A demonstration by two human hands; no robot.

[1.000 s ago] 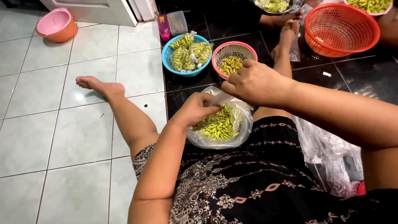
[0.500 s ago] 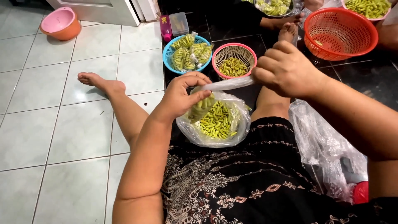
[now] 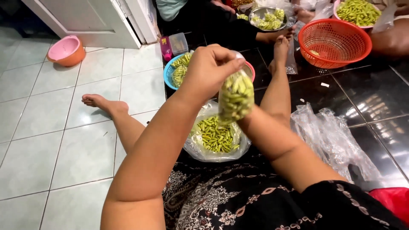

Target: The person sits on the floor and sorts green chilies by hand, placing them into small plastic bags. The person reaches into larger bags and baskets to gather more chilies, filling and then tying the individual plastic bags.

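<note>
My left hand (image 3: 211, 70) is raised and closed around the neck of a small clear bag (image 3: 235, 97) packed with green pods. The bag hangs in front of my right wrist (image 3: 251, 123); my right hand itself is hidden behind the bag, so its grip is unclear. Below, on my lap, a larger clear bag (image 3: 215, 136) lies open with more green pods in it.
A blue bowl (image 3: 168, 74) of pods and a pink basket (image 3: 251, 70) sit behind my hands. Beyond them are an orange basket (image 3: 334, 42), a metal bowl (image 3: 266, 17) and another person's foot (image 3: 281, 44). Empty clear bags (image 3: 328, 136) lie right; a pink bowl (image 3: 66, 50) sits far left.
The small bag was stretched between both hands over the lap bag. Now my left hand has lifted it upright by its neck, and my right hand has gone behind it.
</note>
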